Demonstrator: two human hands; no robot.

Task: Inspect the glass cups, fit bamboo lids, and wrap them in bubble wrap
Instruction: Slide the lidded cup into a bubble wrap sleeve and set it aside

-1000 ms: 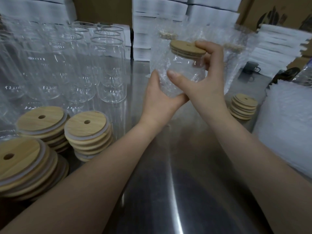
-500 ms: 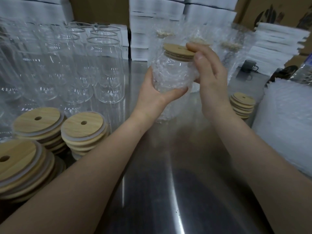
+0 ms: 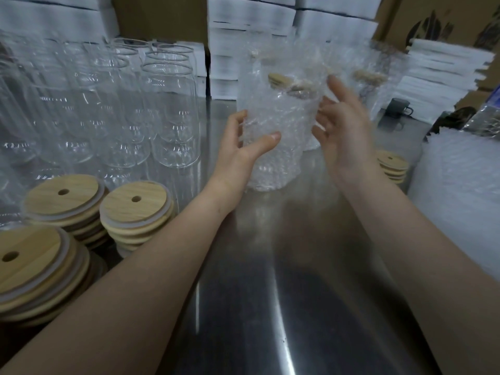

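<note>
The surface (image 3: 270,307) is bare metal, smooth and glossy, streaked with reflected light. The glass cups (image 3: 173,117) at far left are clear, shiny glass. The bamboo lids (image 3: 135,204) stacked near left are pale, matt wood with visible grain, each edged by a whitish, rubbery-looking ring. The bubble wrap (image 3: 273,125) in the left hand (image 3: 243,155) is clear plastic, crinkled and bubbled, catching glints. At right, a pile of sheets (image 3: 460,198) looks white and finely textured. The far boxes (image 3: 251,17) are matt white card, beside brown cardboard (image 3: 433,14).

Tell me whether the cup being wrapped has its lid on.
On. A bamboo lid sits across the top of the glass cup, seen through the bubble wrap the left hand grips.
</note>
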